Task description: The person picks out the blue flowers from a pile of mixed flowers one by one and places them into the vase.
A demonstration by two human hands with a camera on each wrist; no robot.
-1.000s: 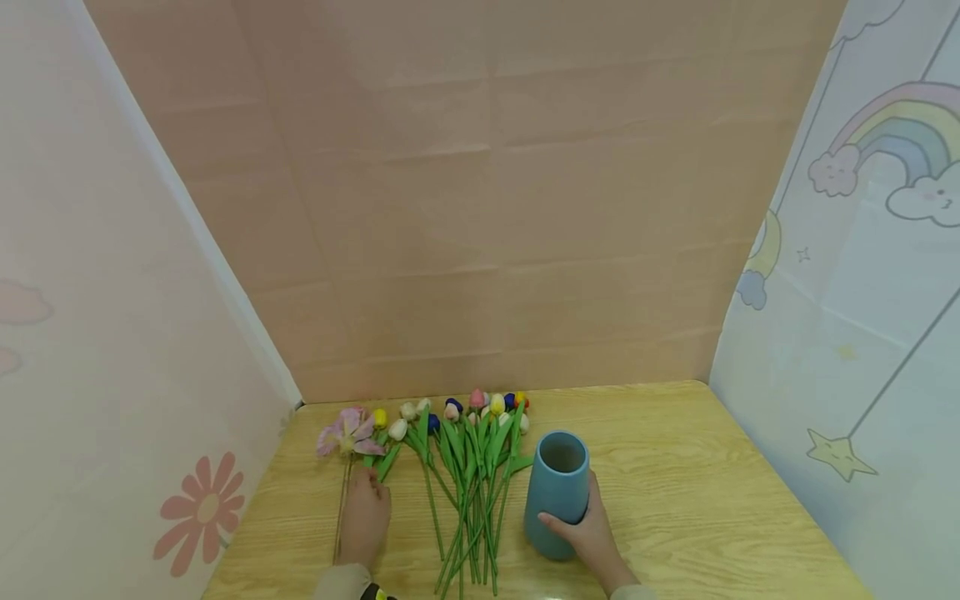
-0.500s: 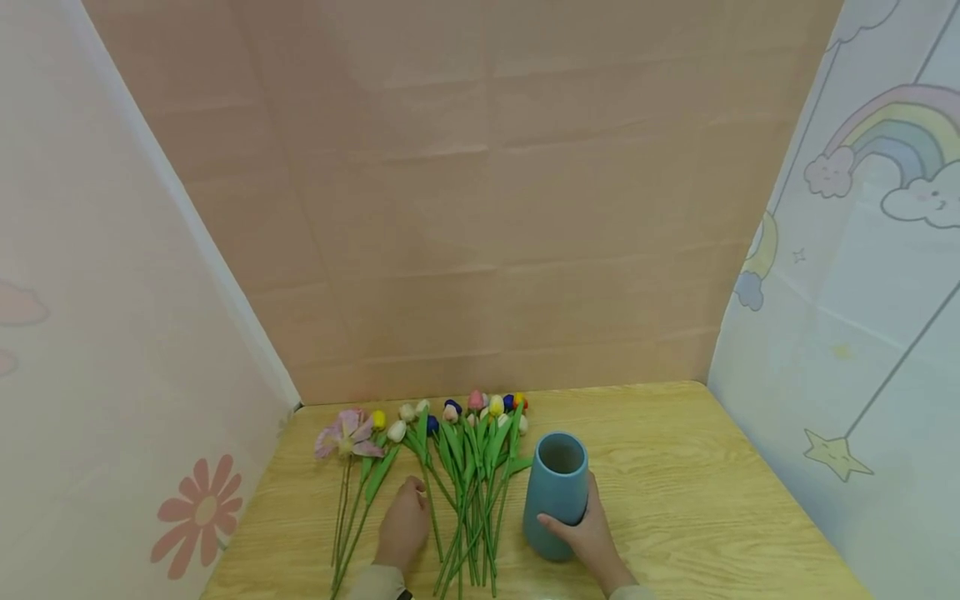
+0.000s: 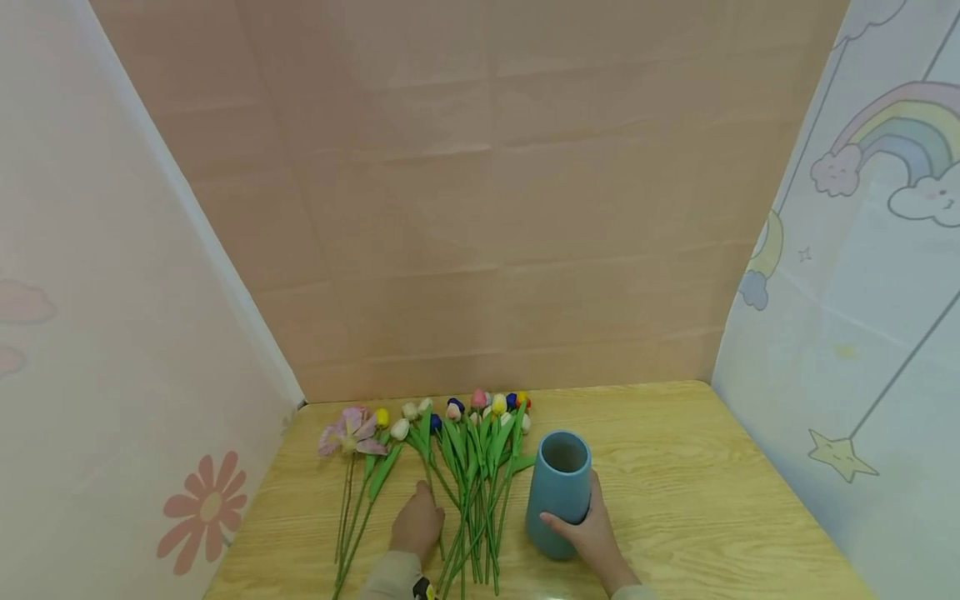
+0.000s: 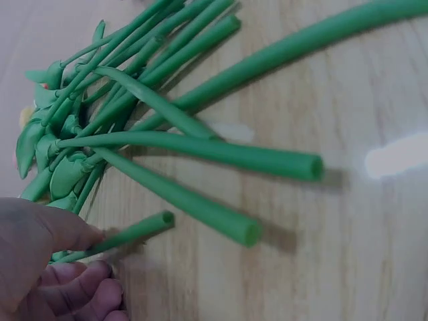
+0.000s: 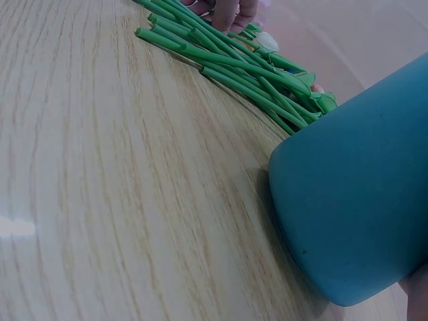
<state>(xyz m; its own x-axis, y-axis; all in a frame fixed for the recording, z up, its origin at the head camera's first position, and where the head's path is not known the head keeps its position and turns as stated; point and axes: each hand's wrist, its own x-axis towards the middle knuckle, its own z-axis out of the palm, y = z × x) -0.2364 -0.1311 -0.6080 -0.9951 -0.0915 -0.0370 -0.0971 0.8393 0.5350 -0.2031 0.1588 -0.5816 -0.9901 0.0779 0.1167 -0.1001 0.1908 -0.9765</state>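
My left hand (image 3: pixel 417 523) is at the left side of a spread of artificial tulips (image 3: pixel 480 483) lying on the table. In the left wrist view its thumb (image 4: pixel 63 231) and curled fingers pinch one green tulip stem (image 4: pixel 137 234), whose cut end sticks out past them. Which bloom belongs to this stem I cannot tell. My right hand (image 3: pixel 596 537) grips a tall blue vase (image 3: pixel 557 508), standing upright right of the tulips, with the thumb across its front. The right wrist view has the vase's lower part (image 5: pixel 354 200) close up; most of that hand is hidden there.
Left of my left hand lie a large pink flower (image 3: pixel 352 433) and a yellow tulip (image 3: pixel 382 418) on long stems. The wooden table (image 3: pixel 690 500) meets a brown backdrop (image 3: pixel 480 250) behind and patterned white panels (image 3: pixel 840 350) at both sides.
My left hand has moved right, away from the pink flower and yellow tulip, to a stem at the left side of the main tulips. The right hand and vase have stayed put.
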